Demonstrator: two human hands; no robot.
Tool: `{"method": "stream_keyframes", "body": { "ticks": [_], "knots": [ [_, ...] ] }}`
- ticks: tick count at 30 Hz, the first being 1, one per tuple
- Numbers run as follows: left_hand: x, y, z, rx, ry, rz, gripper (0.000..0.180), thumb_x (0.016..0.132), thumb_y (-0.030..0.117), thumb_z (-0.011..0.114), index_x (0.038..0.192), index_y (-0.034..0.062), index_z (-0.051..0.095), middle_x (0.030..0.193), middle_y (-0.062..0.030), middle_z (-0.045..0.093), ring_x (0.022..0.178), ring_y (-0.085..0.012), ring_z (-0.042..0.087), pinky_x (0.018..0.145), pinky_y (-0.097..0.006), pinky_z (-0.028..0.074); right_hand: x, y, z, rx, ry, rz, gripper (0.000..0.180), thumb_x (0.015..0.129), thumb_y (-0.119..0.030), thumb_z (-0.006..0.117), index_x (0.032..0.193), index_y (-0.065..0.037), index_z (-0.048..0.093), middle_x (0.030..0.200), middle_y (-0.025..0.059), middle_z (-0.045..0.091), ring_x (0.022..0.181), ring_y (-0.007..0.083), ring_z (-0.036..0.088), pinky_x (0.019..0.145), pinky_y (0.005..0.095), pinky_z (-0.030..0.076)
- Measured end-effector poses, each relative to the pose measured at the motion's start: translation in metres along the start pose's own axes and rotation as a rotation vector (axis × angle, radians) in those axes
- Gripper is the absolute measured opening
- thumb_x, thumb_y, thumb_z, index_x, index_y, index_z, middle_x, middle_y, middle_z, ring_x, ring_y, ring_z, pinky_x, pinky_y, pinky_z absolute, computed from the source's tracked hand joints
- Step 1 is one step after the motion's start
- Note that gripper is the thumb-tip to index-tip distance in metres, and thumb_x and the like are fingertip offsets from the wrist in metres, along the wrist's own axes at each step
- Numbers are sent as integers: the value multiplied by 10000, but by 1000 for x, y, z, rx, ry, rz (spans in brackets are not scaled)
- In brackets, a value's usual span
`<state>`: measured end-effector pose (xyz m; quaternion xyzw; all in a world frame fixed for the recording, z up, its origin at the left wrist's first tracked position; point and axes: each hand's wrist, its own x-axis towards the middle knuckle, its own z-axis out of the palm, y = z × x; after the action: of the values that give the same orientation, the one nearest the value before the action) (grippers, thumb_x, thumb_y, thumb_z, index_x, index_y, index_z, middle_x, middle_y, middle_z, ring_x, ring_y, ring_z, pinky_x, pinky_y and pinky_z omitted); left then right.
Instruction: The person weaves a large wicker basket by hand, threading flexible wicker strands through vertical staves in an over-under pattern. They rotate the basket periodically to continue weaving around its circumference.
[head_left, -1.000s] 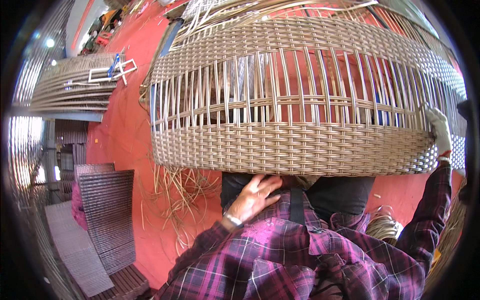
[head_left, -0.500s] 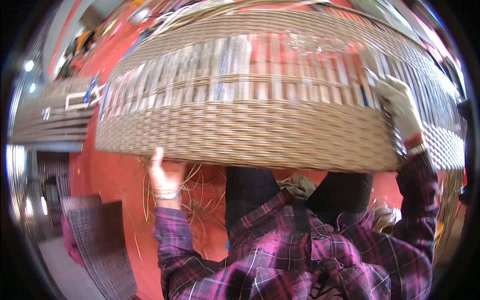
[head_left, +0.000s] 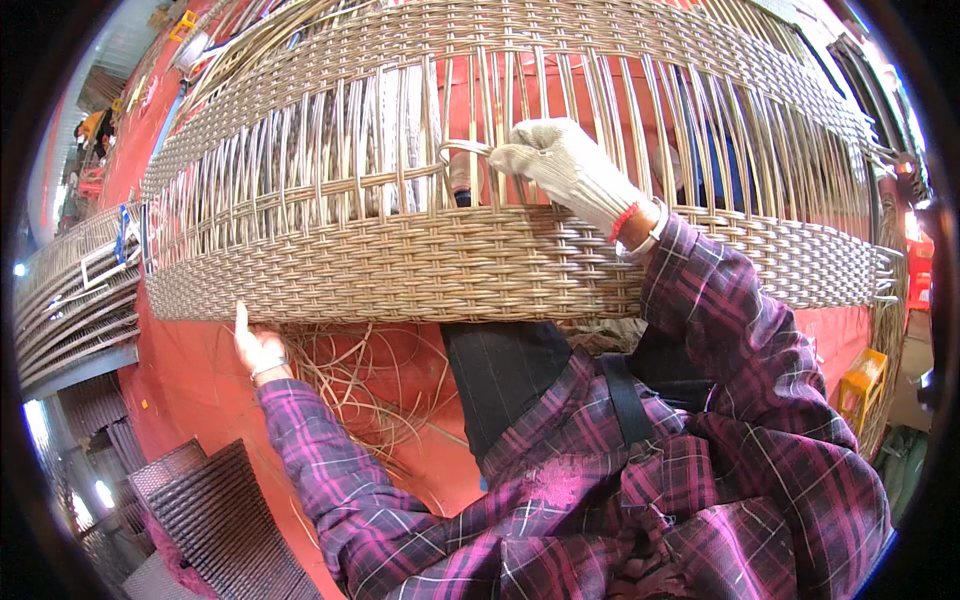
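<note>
1. Red floor (head_left: 200,400) with loose strands (head_left: 365,365) scattered over it; dark woven pieces (head_left: 230,525) left, yellow crate (head_left: 862,385) right.
2. The panel (head_left: 420,265) lies before the person's lap (head_left: 510,385), gappy along its middle.
3. Gloved right hand (head_left: 565,165) clamps a strand (head_left: 466,145); left hand (head_left: 258,348) is at the near edge, its grip I can't tell.

Yellow crate (head_left: 862,387), dark woven panel (head_left: 235,530), red floor (head_left: 190,385).

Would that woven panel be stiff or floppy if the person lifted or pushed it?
The woven panel is probably fairly stiff where the weave is dense. Its bare uprights likely flex more under a push, since gaps separate them. Single strands seem pliable: the light strand in the gloved right hand bends sharply.
</note>
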<state>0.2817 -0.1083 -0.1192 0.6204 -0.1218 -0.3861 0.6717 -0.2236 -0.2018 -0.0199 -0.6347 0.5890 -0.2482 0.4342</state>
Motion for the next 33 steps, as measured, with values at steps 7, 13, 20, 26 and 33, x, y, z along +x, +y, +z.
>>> {"method": "stream_keyframes", "body": {
  "ticks": [7, 13, 20, 26, 33],
  "knots": [
    [-181, -45, 148, 1025, -78, 1078, 631, 903, 91, 629, 1456, -52, 360, 1492, -201, 397, 1392, -334, 363, 1181, -465, 230, -9, 2, -49, -121, -171, -160, 172, 933, -196, 651, 932, -37, 716, 732, 43, 666, 631, 106, 600, 589, 287, 492],
    [-274, -45, 272, 794, -640, 1236, 394, 845, -19, 660, 1235, 33, 641, 1240, -118, 646, 1158, -269, 588, 1013, -403, 377, -39, 27, -126, -329, -98, -181, 168, 916, -182, 650, 880, -20, 670, 714, 82, 632, 649, 199, 600, 647, 365, 486],
    [-330, -78, 381, 835, -1139, 1396, 260, 881, 132, 649, 1130, 58, 655, 1069, -93, 691, 987, -248, 645, 891, -407, 410, -92, 69, -166, -201, -24, -316, 112, 884, -123, 657, 953, -58, 716, 802, 106, 699, 721, 217, 670, 701, 357, 523],
    [-307, -51, 368, 830, -1383, 924, 126, 869, 86, 712, 976, 21, 728, 820, -116, 693, 692, -205, 657, 627, -311, 504, -88, 72, -150, -123, -67, -226, 137, 881, -173, 685, 969, -74, 717, 816, 111, 700, 746, 226, 678, 707, 360, 520],
    [-257, -11, 322, 1099, -805, 991, 88, 874, 124, 691, 896, 44, 721, 798, -122, 697, 695, -269, 689, 620, -361, 522, -65, 46, -110, -40, 100, -398, 330, 969, -193, 578, 1260, -39, 592, 1004, 103, 718, 872, 204, 692, 787, 344, 547]
  ]
}}
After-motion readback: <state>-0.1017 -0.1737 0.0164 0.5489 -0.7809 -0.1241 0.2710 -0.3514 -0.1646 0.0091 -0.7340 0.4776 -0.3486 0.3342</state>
